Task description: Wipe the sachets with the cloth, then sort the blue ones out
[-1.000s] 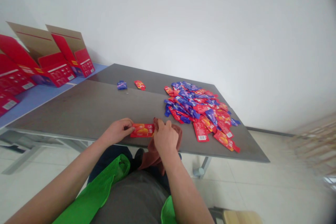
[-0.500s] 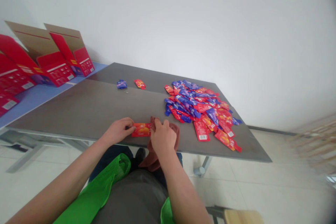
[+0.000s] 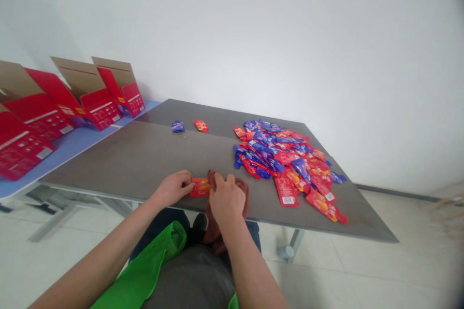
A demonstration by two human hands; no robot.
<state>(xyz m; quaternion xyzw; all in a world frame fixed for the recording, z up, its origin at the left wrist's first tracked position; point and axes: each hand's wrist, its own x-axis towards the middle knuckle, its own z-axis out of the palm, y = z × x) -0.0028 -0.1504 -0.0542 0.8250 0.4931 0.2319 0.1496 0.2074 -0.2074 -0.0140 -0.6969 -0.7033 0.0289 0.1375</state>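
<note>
At the table's near edge a red pouch with an orange fruit picture lies flat. My left hand pinches its left end between thumb and fingers. Over the pouch's right end, my right hand presses a bunched brown cloth, its fingers closed on the fabric. Part of the cloth hangs below the table edge. The pouch's right end is hidden under cloth and fingers.
On the right of the grey table spreads a pile of red and purple pouches. A purple pouch and another red pouch lie farther back. Red open-topped cartons stand along a blue table to the left.
The view has shifted, so the table and cartons appear lower and farther right. My right hand and the cloth have slid slightly left over the pouch. My left hand keeps its pinch.
</note>
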